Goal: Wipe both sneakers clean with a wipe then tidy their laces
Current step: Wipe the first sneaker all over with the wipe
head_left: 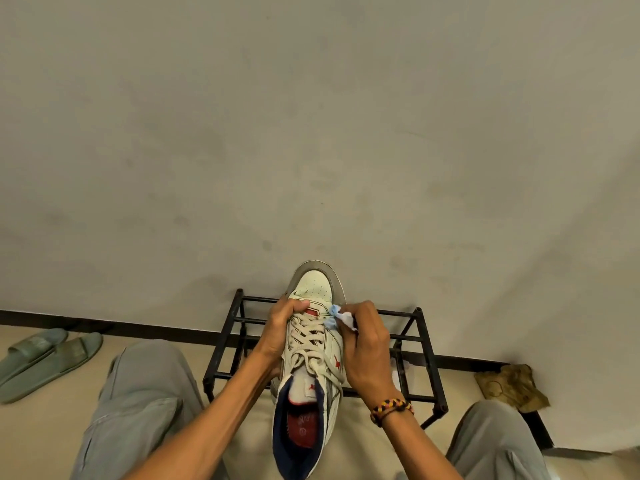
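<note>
One white sneaker with a grey toe rim, red marks, cream laces and a dark blue lining is held up in front of me, toe pointing away. My left hand grips its left side, thumb across the top near the lowest laces. My right hand pinches a crumpled white and light-blue wipe against the sneaker's right side by the laces. A braided band circles my right wrist. The other sneaker is out of view.
A black metal shoe rack stands against the pale wall just behind the sneaker. Two grey-green slides lie on the floor at the left. A crumpled brown bag sits at the right by the wall. My grey-trousered knees flank the sneaker.
</note>
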